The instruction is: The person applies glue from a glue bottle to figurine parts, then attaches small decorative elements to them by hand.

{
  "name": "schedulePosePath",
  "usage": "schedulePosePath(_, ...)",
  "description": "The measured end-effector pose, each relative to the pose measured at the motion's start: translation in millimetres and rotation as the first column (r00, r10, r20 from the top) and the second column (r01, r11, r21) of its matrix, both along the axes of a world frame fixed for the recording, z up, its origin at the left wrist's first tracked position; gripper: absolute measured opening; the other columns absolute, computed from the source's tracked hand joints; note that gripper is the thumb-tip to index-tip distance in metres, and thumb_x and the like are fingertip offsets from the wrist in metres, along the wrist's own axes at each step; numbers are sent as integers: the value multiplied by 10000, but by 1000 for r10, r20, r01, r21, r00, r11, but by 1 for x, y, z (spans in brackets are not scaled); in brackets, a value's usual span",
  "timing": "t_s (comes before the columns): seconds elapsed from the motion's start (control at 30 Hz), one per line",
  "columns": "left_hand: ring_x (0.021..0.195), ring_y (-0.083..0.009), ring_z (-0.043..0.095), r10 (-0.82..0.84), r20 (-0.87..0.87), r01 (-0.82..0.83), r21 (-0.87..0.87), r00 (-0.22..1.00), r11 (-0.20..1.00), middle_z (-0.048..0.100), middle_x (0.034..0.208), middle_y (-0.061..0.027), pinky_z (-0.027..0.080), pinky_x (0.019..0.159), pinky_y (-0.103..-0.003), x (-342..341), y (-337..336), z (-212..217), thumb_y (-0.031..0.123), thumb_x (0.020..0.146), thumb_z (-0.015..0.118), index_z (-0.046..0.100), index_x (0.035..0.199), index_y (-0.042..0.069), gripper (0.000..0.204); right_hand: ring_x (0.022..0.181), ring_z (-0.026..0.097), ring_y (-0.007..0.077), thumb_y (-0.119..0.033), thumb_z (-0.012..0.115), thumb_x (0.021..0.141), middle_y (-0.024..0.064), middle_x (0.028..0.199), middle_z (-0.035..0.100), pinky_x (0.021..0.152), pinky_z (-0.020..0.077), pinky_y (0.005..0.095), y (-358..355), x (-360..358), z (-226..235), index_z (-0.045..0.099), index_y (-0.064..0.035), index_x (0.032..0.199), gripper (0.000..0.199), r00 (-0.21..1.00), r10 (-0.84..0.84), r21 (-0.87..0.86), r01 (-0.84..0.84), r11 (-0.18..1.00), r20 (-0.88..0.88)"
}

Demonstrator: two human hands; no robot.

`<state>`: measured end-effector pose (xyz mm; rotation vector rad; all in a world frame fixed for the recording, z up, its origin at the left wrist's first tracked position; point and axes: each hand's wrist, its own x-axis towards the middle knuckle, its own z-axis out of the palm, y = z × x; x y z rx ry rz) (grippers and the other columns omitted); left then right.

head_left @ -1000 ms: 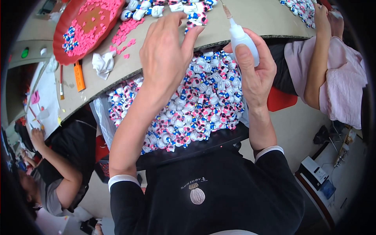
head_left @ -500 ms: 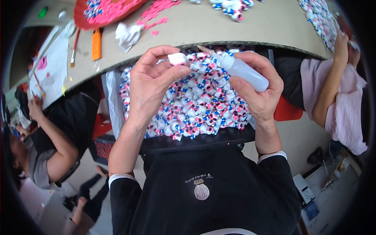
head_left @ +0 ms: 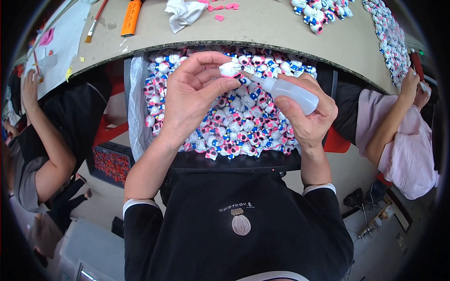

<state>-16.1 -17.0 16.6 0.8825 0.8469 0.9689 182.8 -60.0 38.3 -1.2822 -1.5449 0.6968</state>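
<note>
Between the thumb and fingertips of my left hand (head_left: 194, 91) is a small white and pink figurine (head_left: 229, 70). My right hand (head_left: 309, 112) is wrapped round a translucent white squeeze bottle (head_left: 294, 96), tilted so its thin nozzle points up and left. The nozzle tip reaches the figurine's right side; whether it touches I cannot tell. Below both hands a black tray (head_left: 234, 161) on my lap side holds a heap of white, pink and blue figurines (head_left: 239, 124).
On the table (head_left: 262, 33) ahead lie a paintbrush (head_left: 96, 21), an orange box cutter (head_left: 131, 18), a crumpled white tissue (head_left: 184, 14), pink pieces (head_left: 219, 18) and more figurines (head_left: 321, 11). People work at both sides. A crate of red pieces (head_left: 111, 165) stands at lower left.
The bottle's nozzle has come down and left to the figurine, from apart before. My left hand has moved slightly right. The whole view has shifted, so the table items appear higher.
</note>
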Motion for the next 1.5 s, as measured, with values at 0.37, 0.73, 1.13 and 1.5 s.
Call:
schedulePosePath(0.37, 911, -152, 631, 3, -8, -3, -47, 1000, 999, 613, 1001, -99, 530, 794, -251, 3, 0, -2, -83, 789, 646, 527, 1080, -32, 319, 562, 504, 118, -103, 804, 645, 85, 703, 649, 487, 361, 241, 0, 3, -2, 681, 35, 915, 327, 1000, 22, 4, -22, 1000, 20)
schedulePosePath(0.73, 895, -149, 635, 1, -12, -2, -36, 1000, 999, 605, 1007, -93, 529, 784, -243, 3, 0, -5, -83, 785, 651, 528, 1075, -25, 321, 553, 497, 114, -107, 804, 648, 82, 689, 646, 482, 354, 240, 2, 3, -2, 685, 33, 906, 317, 999, 35, 22, -36, 999, 40)
schedulePosePath(1.13, 886, -134, 635, 25, -13, -26, -99, 1000, 995, 600, 1011, -85, 521, 760, -231, 2, 1, -3, -78, 779, 660, 538, 1063, -10, 317, 572, 519, 124, -90, 794, 649, 90, 714, 657, 501, 376, 246, 4, 4, -1, 683, 34, 913, 312, 1000, -3, -11, 3, 1000, 29)
schedulePosePath(1.5, 886, -143, 646, 36, -30, -40, -137, 999, 990, 615, 1006, -87, 518, 762, -223, -1, 0, -7, -76, 781, 660, 555, 1105, -2, 349, 808, 613, 125, -92, 744, 742, 69, 914, 660, 741, 471, 244, 34, 6, -1, 629, 16, 1063, 357, 981, -142, -170, 119, 978, -130)
